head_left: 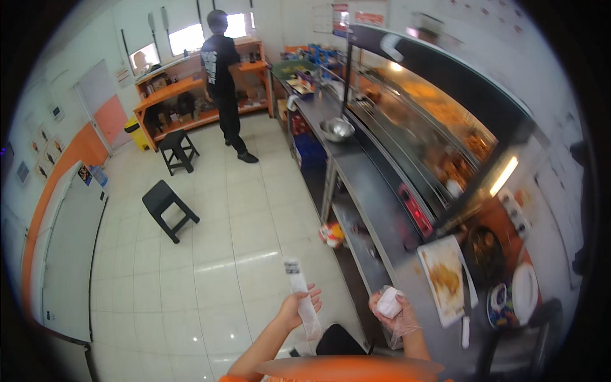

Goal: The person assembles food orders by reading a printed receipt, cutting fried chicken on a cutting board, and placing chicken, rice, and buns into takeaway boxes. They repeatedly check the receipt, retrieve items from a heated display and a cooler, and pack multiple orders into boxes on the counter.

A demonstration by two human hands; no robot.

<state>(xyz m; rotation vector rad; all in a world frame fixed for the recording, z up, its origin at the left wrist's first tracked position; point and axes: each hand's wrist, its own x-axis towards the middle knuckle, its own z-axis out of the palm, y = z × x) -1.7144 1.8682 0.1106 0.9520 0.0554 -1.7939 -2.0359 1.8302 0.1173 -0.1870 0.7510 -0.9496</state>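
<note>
A long white paper strip (296, 280) with dark print near its top, like a receipt, hangs in my left hand (292, 311), over the floor. The strip runs across my palm and its lower end dangles below. On my right hand (402, 320) there is a clear plastic glove; its fingers are wrapped round a small white packet (389, 303), whose exact kind I cannot make out. The right hand is at the edge of the metal counter (364, 172). Beside it lie a stained white cutting board (439, 274) and a knife with a white handle (466, 331).
A heated glass display (439, 121) with fried food stands along the right. A steel bowl (337, 130) sits on the counter. Two black stools (170, 207) stand on the tiled floor. A person in black (221, 70) is near the orange shelves (172, 89). A white freezer (69, 254) stands left.
</note>
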